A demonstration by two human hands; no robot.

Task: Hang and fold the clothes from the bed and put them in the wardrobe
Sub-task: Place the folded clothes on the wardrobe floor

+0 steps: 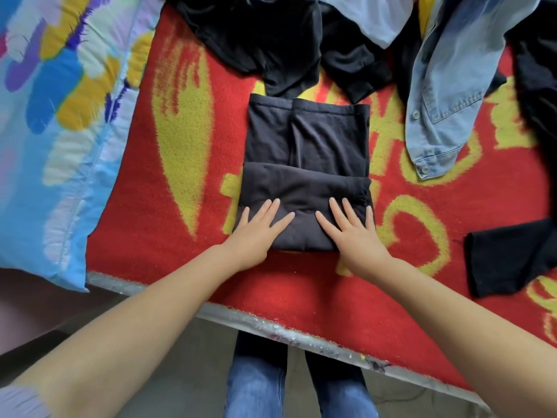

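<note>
Folded dark garment point(304, 176) lies near the bed's point(301, 297) front edge; left hand point(256, 233) and right hand point(355, 236) press flat, fingers straight, hiding its near corners.

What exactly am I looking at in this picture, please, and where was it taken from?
This is a single picture from a wide-angle camera worn on a person's head, looking forward and down, so the two bare arms reaching in from the bottom are that person's own. No machine is involved.

The left hand and the right hand lie flat, fingers straight and spread, pressing on the near end of a dark folded garment. Nothing is gripped.

The garment lies on a red and yellow blanket covering the bed. Beyond it lie unfolded black clothes and a light blue denim shirt; another black piece lies to the right. A colourful pillow sits at the left. Below the bed's edge you see the person's jeans.
</note>
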